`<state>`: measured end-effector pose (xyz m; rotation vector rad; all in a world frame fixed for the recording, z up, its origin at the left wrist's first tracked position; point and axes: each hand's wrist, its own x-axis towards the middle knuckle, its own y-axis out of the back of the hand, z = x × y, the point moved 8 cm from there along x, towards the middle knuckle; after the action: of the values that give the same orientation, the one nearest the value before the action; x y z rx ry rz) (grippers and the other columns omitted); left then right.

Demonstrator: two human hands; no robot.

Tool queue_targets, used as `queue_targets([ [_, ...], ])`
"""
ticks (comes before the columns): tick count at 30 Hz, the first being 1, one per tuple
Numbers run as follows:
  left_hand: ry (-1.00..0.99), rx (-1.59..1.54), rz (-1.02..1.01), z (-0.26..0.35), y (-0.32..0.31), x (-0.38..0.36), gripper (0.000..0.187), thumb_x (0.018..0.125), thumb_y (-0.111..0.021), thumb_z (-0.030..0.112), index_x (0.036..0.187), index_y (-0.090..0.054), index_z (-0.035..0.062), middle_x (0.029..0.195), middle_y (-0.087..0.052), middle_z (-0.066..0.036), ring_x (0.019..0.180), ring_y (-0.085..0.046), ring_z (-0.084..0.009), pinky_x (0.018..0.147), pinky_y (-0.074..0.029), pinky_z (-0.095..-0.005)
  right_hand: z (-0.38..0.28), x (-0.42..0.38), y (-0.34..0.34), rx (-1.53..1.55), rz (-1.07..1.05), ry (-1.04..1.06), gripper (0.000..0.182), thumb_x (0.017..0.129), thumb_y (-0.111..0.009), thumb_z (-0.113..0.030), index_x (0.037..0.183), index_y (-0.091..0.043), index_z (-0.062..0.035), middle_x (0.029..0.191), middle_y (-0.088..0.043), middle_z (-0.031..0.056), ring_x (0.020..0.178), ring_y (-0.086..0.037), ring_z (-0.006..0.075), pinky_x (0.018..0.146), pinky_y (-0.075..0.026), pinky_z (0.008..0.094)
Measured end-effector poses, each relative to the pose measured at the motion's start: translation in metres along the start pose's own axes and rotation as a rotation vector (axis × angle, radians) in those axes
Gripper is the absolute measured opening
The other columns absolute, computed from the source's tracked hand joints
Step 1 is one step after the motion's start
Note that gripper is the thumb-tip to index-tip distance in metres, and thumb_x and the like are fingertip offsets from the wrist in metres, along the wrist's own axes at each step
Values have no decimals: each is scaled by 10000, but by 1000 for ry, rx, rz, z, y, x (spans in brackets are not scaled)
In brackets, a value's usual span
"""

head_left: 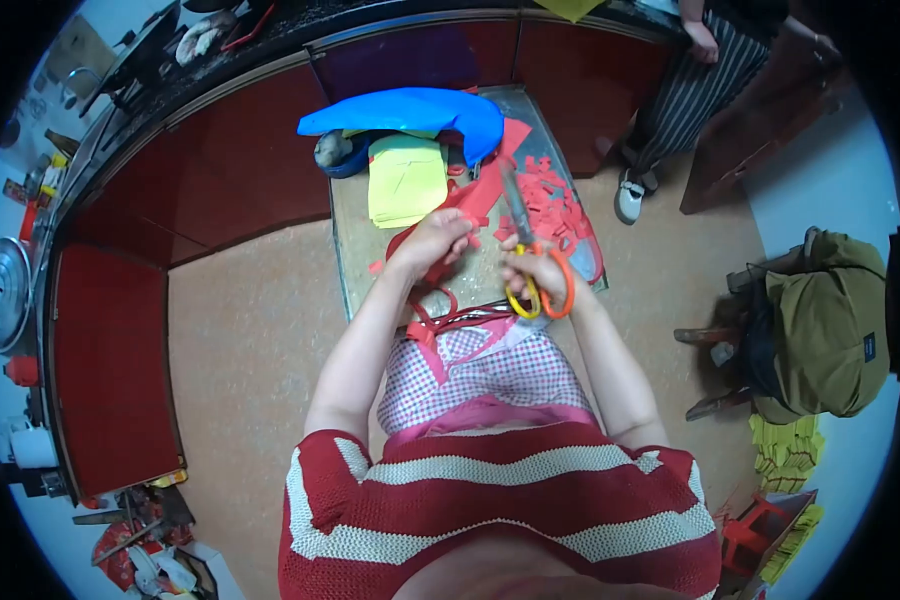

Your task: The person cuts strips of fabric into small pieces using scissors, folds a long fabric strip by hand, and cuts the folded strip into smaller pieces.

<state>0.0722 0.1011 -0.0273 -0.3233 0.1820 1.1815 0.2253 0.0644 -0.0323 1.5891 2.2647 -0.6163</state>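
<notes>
My left hand (436, 243) is closed in a pinch on a red strip (476, 200) of paper or cloth, over the low table (348, 255). In my right hand (533, 268) are scissors (516, 205) with yellow and orange handles, their blades pointing away from me. Small red cut pieces (555, 208) lie heaped to the right of the blades. A stack of yellow sheets (407, 182) sits beyond my left hand. Behind the stack lies a blue plastic bag (410, 108), beside a dark blue bowl (342, 158) with something pale in it.
Dark red cabinets (240, 165) with a black counter run along the back and left. At the upper right stands another person in striped trousers (702, 85). A green backpack (828, 325) rests on a wooden seat at right, above yellow bundles (785, 450) on the floor.
</notes>
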Motion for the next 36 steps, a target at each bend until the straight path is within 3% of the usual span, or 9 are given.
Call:
queue_targets([
  [2,69,99,-21,-1,-11,-5,149,901,-474,169,856,-539,42,640,-513,7,516,-439,-59,454,-344,-212,-8,-7,-9,-9,-33,39,283,822,-642,-150,1054,-506,-58,747,-588,62,594,-573,116,483,-432,234],
  [4,-30,334,-23,9,-24,-10,146,910,-495,194,854,-522,62,612,-473,33,491,-408,-47,433,-316,-206,-36,-5,-11,-483,135,511,332,828,-619,-102,1132,-494,-55,879,-569,40,774,-566,92,663,-481,250],
  [5,-57,437,-2,16,-29,-13,146,899,-505,206,861,-507,65,637,-495,24,524,-436,-45,457,-336,-210,-46,-11,-9,-556,287,592,381,765,-653,-118,1110,-515,-35,821,-609,75,778,-608,162,706,-492,300],
  [13,-5,449,-180,18,-41,-26,175,926,-484,212,883,-537,51,615,-491,35,538,-447,-43,478,-346,-209,-50,-23,-1,-383,292,573,350,767,-592,-20,1109,-519,-26,785,-566,39,695,-576,120,624,-483,256],
  [18,-86,320,-113,11,-28,-15,182,932,-487,214,863,-547,56,597,-477,50,485,-414,-43,436,-321,-210,-26,-38,13,-55,157,280,251,856,-632,-212,1001,-498,-59,728,-529,-6,592,-496,58,518,-410,205],
  [22,-35,148,-46,12,-22,-11,151,922,-502,180,842,-555,63,590,-471,51,458,-378,-25,402,-275,-183,13,-50,7,-97,16,177,281,896,-580,-331,969,-474,-81,729,-514,-9,572,-469,45,489,-384,196],
  [24,88,106,-76,0,-24,-5,184,887,-518,217,849,-578,47,605,-510,31,538,-453,-53,501,-359,-227,30,-54,1,-220,-79,145,329,914,-529,-389,994,-480,-73,765,-513,4,647,-480,48,544,-398,195],
  [28,87,242,-68,4,-31,-2,183,883,-524,216,850,-597,52,611,-514,33,530,-451,-49,491,-356,-222,39,-41,5,-439,-13,284,512,881,-536,-496,1041,-478,-14,859,-537,76,838,-517,150,735,-435,289],
  [36,118,351,-62,16,-44,-8,157,893,-526,201,860,-593,62,595,-490,53,466,-399,-29,424,-291,-208,34,-40,9,-581,51,246,613,858,-516,-570,1060,-484,9,813,-566,151,788,-576,250,737,-461,353],
])
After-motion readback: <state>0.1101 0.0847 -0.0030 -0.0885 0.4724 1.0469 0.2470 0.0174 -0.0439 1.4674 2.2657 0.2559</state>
